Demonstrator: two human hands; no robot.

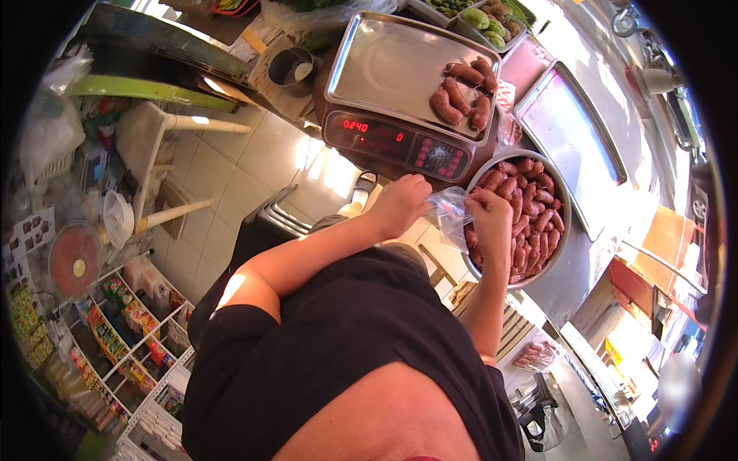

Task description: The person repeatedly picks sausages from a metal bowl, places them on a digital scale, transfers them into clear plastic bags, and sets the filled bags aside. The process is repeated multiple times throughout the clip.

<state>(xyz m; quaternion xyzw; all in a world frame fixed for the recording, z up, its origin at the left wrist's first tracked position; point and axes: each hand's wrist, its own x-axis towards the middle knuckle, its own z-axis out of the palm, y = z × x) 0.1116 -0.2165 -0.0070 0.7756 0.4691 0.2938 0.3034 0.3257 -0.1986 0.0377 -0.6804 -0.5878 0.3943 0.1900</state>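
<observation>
A clear plastic bag (452, 214) is stretched between my two hands in front of the scale. My left hand (402, 204) pinches its left side, fingertips bent over the film. The right side of the bag is in the grip of my right hand (491, 216), which hangs over the left part of a round metal basin (568, 230). Short reddish sausages (533, 216) fill that basin. On the steel tray (386, 63) of a digital scale (375, 138) several sausages (461, 95) lie together at the right end. The scale's red display is lit.
An empty-looking metal tray (571, 138) lies right of the scale. Vegetables (490, 26) fill containers behind it. A metal pot (291, 69) stands left. Below are a black chair (277, 219), a fan (74, 262) and a rack of packets (127, 334).
</observation>
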